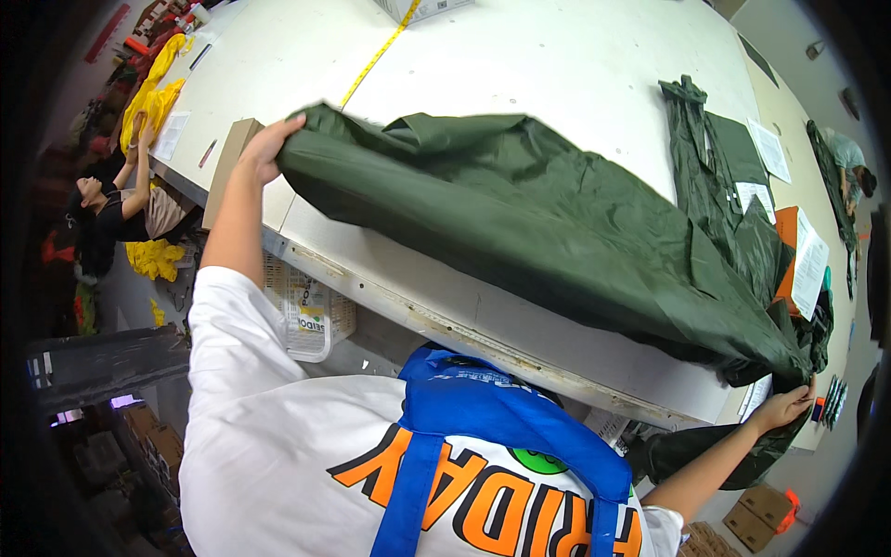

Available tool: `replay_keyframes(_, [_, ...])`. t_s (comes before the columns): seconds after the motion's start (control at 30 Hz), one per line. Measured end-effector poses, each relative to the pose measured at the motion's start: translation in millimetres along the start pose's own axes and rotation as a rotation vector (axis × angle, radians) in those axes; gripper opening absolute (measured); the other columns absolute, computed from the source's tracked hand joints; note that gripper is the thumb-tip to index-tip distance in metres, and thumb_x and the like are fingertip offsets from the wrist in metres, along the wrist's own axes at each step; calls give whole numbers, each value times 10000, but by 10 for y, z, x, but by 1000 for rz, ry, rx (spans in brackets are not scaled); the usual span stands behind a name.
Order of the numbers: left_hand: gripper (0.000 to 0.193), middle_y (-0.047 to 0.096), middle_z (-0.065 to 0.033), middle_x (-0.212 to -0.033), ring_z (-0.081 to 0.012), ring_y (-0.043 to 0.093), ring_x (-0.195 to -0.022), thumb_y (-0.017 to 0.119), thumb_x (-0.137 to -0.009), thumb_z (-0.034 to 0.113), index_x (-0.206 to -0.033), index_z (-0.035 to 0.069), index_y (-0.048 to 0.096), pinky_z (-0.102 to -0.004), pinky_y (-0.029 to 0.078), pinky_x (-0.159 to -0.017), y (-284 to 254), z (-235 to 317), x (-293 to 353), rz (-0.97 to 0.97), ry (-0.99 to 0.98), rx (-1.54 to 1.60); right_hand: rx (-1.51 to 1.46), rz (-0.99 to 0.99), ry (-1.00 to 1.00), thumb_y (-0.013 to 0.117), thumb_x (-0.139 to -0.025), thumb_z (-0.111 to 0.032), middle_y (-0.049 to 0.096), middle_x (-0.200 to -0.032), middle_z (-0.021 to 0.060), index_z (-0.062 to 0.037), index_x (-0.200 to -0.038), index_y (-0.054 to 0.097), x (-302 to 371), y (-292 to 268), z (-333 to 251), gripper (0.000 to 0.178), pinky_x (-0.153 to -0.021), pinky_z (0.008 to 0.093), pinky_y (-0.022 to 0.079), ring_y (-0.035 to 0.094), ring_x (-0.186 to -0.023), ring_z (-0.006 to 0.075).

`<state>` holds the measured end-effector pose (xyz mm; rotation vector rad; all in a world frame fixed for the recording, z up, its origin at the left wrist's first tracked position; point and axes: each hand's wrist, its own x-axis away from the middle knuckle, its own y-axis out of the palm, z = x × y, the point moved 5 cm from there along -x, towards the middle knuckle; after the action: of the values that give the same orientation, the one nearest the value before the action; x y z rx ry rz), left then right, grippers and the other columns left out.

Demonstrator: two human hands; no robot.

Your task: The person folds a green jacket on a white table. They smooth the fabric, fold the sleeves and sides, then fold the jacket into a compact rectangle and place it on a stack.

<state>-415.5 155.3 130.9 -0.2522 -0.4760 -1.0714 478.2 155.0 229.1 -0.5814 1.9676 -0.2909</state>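
Blue apron (506,408) between outspread arms (237,223), hands (269,148) (782,409) far apart on green fabric (529,213).

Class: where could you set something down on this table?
The largest free patch lies beyond the stretched green fabric, between the yellow measuring tape and the bunched green fabric. A narrower strip separates the stretched fabric from the table's front edge. The right end is crowded: white papers, an orange item.

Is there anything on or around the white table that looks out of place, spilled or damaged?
Nothing looks spilled or damaged. One slightly untidy spot: dark green material hangs below the edge of the white table, by the right hand, while the dark green sheet it grips spreads above the table.
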Motion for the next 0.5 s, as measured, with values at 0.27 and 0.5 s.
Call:
replay_keyframes(0.27, [313,644,-103,-1086,-195,596,-1015,614,-863,183,-1131,23,592,-340,478,-902,-355,-666,403,-141,-147,201,-446,29,430,398,-994,-188,561,-1127,51,-72,-1209,548,163,-59,377,286,-647,226,405,531,-867,121])
replay_keyframes(0.5, [203,659,-79,-996,-178,627,-862,562,-903,142,-1029,-13,595,-319,494,-825,-424,-160,669,-209,234,283,-483,58,393,431,-981,-142,515,-960,-21,-73,-1194,555,-32,-541,191,256,-536,193,301,359,-640,45])
